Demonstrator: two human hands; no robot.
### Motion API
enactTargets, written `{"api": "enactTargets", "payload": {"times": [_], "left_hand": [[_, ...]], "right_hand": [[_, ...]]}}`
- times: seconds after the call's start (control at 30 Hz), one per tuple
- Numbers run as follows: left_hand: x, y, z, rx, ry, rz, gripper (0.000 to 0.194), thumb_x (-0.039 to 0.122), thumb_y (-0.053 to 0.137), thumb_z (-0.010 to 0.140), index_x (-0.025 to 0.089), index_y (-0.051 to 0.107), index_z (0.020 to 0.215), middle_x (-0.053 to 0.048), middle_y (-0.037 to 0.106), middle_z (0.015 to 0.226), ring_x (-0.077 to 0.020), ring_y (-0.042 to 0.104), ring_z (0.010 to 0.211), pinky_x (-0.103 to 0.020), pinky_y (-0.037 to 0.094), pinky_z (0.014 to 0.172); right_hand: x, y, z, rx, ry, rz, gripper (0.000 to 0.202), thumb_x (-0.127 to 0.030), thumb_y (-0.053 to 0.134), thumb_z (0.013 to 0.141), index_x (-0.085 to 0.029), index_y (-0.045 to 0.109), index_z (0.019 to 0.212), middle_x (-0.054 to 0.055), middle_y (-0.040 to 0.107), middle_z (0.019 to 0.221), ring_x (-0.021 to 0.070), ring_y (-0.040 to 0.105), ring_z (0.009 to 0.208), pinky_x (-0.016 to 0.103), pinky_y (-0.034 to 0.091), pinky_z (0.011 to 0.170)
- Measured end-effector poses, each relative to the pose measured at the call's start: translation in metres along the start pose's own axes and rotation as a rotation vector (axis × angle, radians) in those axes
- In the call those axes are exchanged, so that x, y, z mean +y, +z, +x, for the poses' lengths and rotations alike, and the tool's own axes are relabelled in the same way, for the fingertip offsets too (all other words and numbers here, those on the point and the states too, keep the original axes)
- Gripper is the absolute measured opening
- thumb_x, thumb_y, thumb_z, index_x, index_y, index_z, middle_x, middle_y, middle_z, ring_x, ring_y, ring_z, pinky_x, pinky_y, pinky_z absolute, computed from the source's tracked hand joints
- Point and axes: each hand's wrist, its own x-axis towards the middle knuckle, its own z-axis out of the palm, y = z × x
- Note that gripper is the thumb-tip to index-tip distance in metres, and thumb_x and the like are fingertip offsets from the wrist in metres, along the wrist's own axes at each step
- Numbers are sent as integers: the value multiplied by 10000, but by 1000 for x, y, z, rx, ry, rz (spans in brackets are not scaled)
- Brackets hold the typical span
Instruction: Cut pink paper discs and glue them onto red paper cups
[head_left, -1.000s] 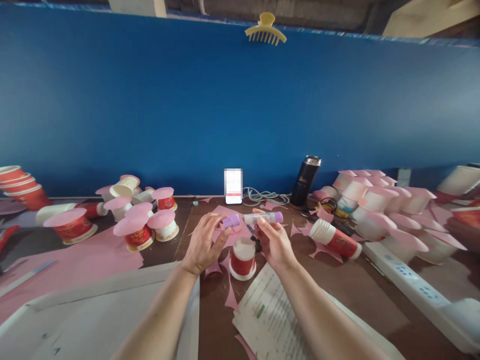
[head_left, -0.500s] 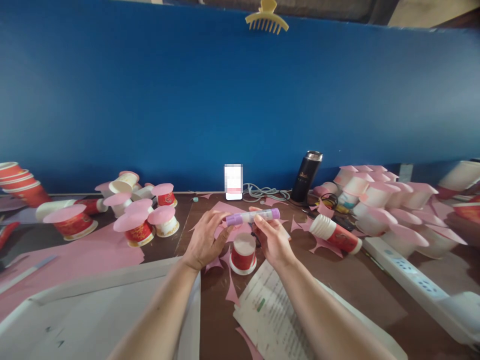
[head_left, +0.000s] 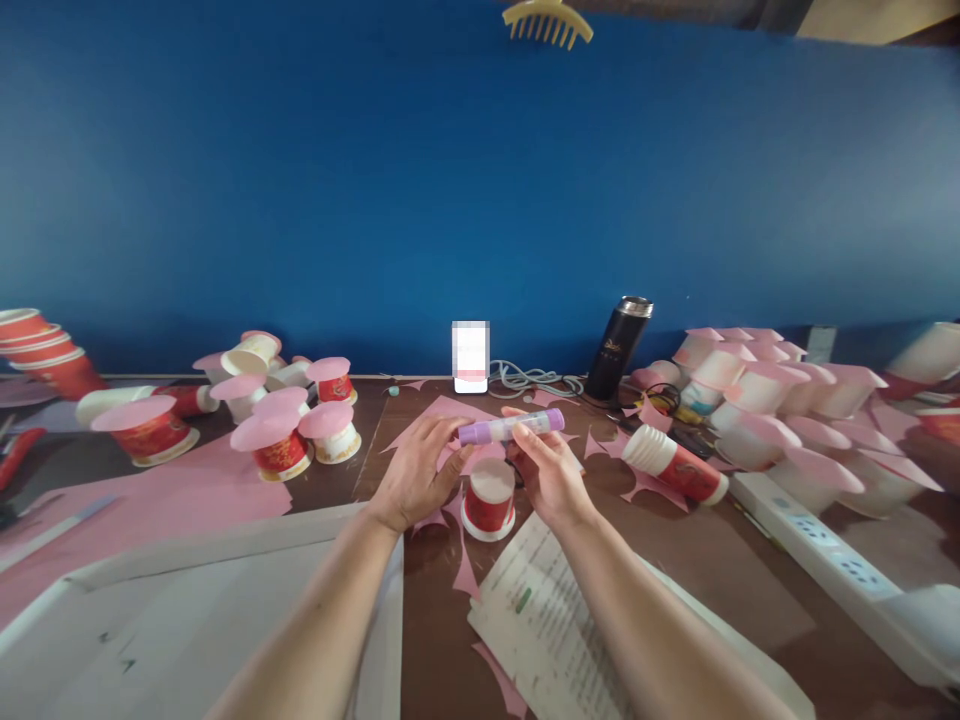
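A purple glue stick (head_left: 504, 428) with a clear middle lies level in the air between both hands. My right hand (head_left: 551, 468) grips its right half between thumb and fingers. At its purple left end, my left hand (head_left: 421, 470) has its fingers and thumb closed on the stick. Just below, an upside-down red and white paper cup (head_left: 490, 503) stands on the brown table (head_left: 435, 640). Pink paper (head_left: 431, 415) lies behind the hands.
Cups with pink discs (head_left: 281, 440) stand at left, and more pink-topped cups (head_left: 765, 385) at right. A black flask (head_left: 619, 350), a phone (head_left: 470, 357), stacked cups (head_left: 675, 465), a power strip (head_left: 810, 545), a white tray (head_left: 225, 555) and printed sheets (head_left: 555, 620) lie around.
The view has shifted slightly, so the background sits a little higher. Both hands keep nearly the same pose around the glue stick.
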Motion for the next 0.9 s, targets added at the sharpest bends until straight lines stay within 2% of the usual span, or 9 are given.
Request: {"api": "enactTargets", "payload": {"times": [0.3, 0.43, 0.7, 0.9], "left_hand": [[6, 1, 0, 28, -46, -75, 221, 353, 445, 915, 189, 564, 1001, -69, 607, 951, -196, 545, 894, -339, 439, 818], [8, 0, -1, 45, -80, -141, 222, 363, 461, 909, 195, 569, 1006, -52, 612, 918, -177, 549, 842, -309, 447, 771], [8, 0, -1, 11, -106, -184, 225, 357, 487, 901, 188, 591, 1006, -50, 632, 933, -160, 564, 813, -286, 452, 738], [9, 2, 0, 26, -94, -202, 221, 352, 508, 892, 182, 583, 1013, -57, 639, 932, -176, 579, 858, -306, 460, 777]], "right_hand": [[3, 0, 0, 32, -5, -1, 290, -348, 756, 706, -218, 652, 943, -59, 535, 583, 60, 407, 445, 204, 350, 444], [2, -2, 1, 5, -9, -21, 255, -349, 757, 706, -191, 669, 885, -47, 534, 580, 61, 400, 440, 208, 350, 429], [-5, -7, 1, -59, 95, -50, 216, -352, 756, 706, -162, 661, 741, -24, 545, 568, 76, 442, 471, 216, 374, 449], [-6, -5, 1, -57, 68, -36, 228, -347, 772, 675, -173, 689, 796, -26, 567, 597, 73, 437, 468, 221, 374, 466]]}}
